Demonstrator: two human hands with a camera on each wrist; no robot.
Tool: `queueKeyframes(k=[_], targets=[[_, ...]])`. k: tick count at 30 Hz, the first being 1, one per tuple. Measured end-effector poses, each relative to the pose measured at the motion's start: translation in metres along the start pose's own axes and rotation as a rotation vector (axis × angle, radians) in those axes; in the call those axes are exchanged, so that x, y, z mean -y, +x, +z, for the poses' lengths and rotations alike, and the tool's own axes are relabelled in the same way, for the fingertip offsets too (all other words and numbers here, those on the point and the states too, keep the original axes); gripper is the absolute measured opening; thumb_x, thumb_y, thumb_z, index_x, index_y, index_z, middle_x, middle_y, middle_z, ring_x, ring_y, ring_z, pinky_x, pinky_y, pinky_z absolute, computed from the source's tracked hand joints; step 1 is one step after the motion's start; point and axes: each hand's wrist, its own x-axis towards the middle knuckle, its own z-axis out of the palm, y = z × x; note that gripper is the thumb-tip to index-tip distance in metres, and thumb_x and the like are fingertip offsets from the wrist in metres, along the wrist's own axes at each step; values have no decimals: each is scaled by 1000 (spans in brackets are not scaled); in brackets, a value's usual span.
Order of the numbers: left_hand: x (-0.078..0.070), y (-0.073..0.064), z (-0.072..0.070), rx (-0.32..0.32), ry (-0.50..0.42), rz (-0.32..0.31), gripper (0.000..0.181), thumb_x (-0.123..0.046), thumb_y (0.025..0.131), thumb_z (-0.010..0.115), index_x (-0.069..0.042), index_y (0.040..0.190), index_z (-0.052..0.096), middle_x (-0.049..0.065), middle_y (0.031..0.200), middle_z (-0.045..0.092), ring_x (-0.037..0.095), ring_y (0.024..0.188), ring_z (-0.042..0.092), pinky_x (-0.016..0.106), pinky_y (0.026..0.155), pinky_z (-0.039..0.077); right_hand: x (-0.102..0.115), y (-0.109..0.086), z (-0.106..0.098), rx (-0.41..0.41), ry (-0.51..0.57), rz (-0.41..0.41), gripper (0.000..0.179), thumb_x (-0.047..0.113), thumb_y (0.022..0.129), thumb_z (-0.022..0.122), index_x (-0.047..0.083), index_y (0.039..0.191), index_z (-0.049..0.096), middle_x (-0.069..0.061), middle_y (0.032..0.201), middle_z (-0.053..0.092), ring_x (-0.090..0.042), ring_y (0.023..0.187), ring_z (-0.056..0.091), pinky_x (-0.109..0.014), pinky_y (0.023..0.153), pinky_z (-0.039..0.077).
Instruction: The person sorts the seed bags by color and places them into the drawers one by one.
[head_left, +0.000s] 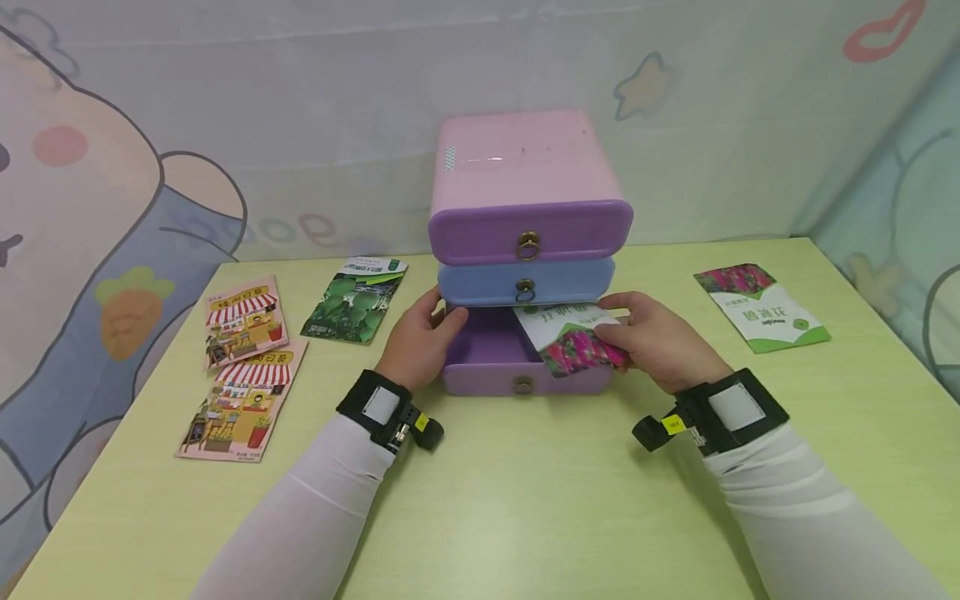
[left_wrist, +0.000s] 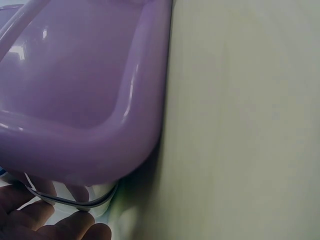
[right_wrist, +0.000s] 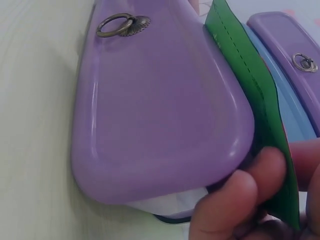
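My right hand (head_left: pixel 648 337) pinches a white and green seed packet (head_left: pixel 555 329) with pink flowers between thumb and fingers. The packet is tilted over the pulled-out bottom drawer (head_left: pixel 487 380), its far end under the blue middle drawer (head_left: pixel 480 283). In the right wrist view, its green back (right_wrist: pixel 250 75) stands beside the purple drawer front (right_wrist: pixel 160 110). My left hand (head_left: pixel 420 337) grips the bottom drawer's left side, thumb at the rim. Its fingers (left_wrist: pixel 70 225) lie against the pale side of the cabinet in the left wrist view. The pink-topped cabinet (head_left: pixel 525 154) stands upright.
Two pink packets with striped awnings (head_left: pixel 243 321) (head_left: pixel 240 408) overlap at the left of the table (head_left: pixel 525 500). A dark green leafy packet (head_left: pixel 352 304) lies nearer the cabinet. At the right rests another pink-flower packet (head_left: pixel 765 308). A printed curtain (head_left: pixel 337 108) hangs behind.
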Motion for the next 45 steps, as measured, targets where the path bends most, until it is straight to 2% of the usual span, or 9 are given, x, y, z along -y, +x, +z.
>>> queueKeyframes(k=[6,9,13,22,38,41,45], targets=[[0,0,0,-4,15,-8,52,-37,95,54,-30,144,37,-1,144,39,25,122,42,41,104,37,2,-1,5,-80,-26,-4,44,16,92,58,-10,123,39,-5,74,53,-13,54,50,-23,50,50],[0,0,-1,-3,16,-13,53,-38,95,54,-31,144,37,-1,144,39,24,121,42,41,104,37,3,-1,6,-103,-46,-25,38,17,93,58,-10,116,45,-5,75,54,-11,55,50,-23,50,50],[-2,0,-1,0,14,-20,53,-38,95,54,-30,144,37,-1,144,39,24,122,42,42,104,36,3,-1,7,-113,-73,-39,36,19,94,57,-9,115,52,-7,80,56,-12,58,50,-24,51,49],[-4,-1,-1,3,13,-31,54,-38,95,54,-30,144,36,-2,144,38,23,122,41,41,104,36,3,-1,8,-82,-107,-24,40,28,97,52,-2,124,54,-14,97,54,-17,64,51,-23,54,48],[-5,-2,-1,7,30,-40,55,-44,94,53,-30,145,36,-2,144,38,23,122,41,41,104,36,5,-2,8,-48,-176,-10,41,31,98,50,6,130,55,-11,121,51,-20,71,53,-31,64,52],[-4,-2,-1,6,33,-37,55,-44,94,52,-30,144,36,-2,144,39,24,122,41,41,104,36,5,-3,7,-41,-181,-13,42,33,97,50,7,129,56,-9,122,51,-18,71,53,-30,64,52],[-3,-1,-1,6,30,-33,54,-42,94,53,-31,144,36,-1,144,39,24,122,42,42,104,36,5,-3,7,-26,-193,-39,42,35,97,51,7,127,58,-10,107,54,-16,64,50,-29,60,49]])
